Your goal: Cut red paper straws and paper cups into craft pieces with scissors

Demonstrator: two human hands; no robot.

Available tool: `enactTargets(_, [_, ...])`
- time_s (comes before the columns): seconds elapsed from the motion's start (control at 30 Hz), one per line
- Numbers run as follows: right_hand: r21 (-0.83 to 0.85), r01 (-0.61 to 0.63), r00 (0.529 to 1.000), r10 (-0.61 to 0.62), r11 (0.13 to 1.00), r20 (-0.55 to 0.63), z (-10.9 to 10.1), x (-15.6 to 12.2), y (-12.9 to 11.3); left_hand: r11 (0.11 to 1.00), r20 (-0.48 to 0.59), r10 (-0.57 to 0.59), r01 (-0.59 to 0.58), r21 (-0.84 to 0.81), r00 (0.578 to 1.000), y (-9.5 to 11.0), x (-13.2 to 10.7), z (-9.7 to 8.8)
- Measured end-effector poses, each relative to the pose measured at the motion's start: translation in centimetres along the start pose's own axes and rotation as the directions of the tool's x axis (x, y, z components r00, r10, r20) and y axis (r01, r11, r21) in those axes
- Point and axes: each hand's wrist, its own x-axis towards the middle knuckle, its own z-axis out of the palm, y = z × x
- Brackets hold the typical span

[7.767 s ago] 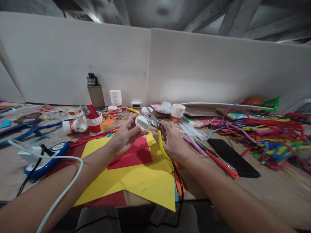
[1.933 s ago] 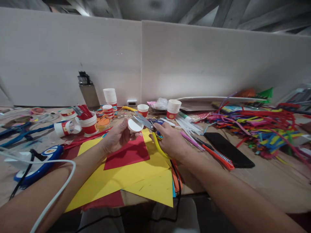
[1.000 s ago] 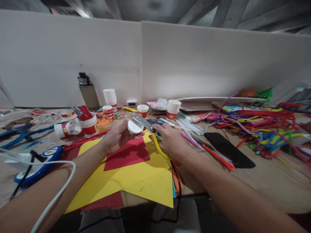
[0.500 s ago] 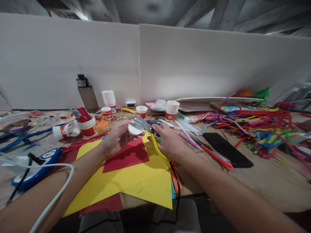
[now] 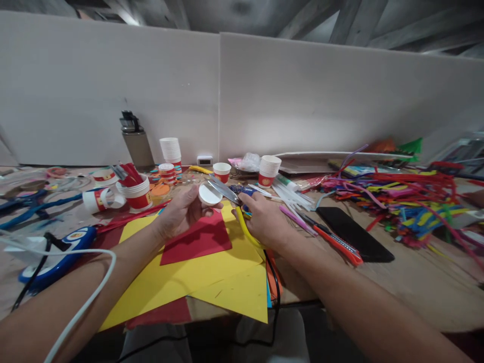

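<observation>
Between the thumb and fingers of my left hand (image 5: 185, 209) is a white paper cup piece (image 5: 210, 194), its round face turned up toward me. My right hand (image 5: 262, 217) is closed around yellow-handled scissors (image 5: 224, 190). Their metal blades point left and lie at the right edge of the white piece. Whether the blades are cutting into it, I cannot tell. Under both hands are a red paper sheet (image 5: 198, 243) and larger yellow paper sheets (image 5: 159, 287).
Stacked paper cups (image 5: 269, 174) and a bottle (image 5: 138, 148) stand at the back. A cup of red-handled tools (image 5: 138, 196) is left. Right lie a red utility knife (image 5: 336, 244), a black phone (image 5: 355, 234) and colourful pipe cleaners (image 5: 401, 186). A white cable (image 5: 102, 282) crosses my left forearm.
The white piece has tilted slightly in my left hand, and the scissor blades look closer together. The whole view has shifted a little; both hands keep their holds.
</observation>
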Motion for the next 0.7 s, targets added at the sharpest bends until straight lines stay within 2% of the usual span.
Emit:
enactTargets(0.13, [0.004, -0.014, 1.0, 0.015, 1.0, -0.002, -0.15, -0.01, -0.11, 1.0, -0.016, 0.017, -0.017, -0.001, 1.0, -0.03, 0.05, 0.03])
enactTargets(0.5, [0.058, 0.046, 0.998, -0.044, 0.997, -0.042, -0.29, 0.05, -0.02, 1.0, 0.047, 0.008, -0.009, 0.023, 0.999, -0.02, -0.17, 0.33])
enactTargets(0.7, [0.021, 0.03, 1.0, -0.03, 0.999, 0.003, -0.34, 0.08, 0.01, 1.0, 0.028, -0.013, 0.013, 0.008, 1.0, 0.18, -0.01, -0.24])
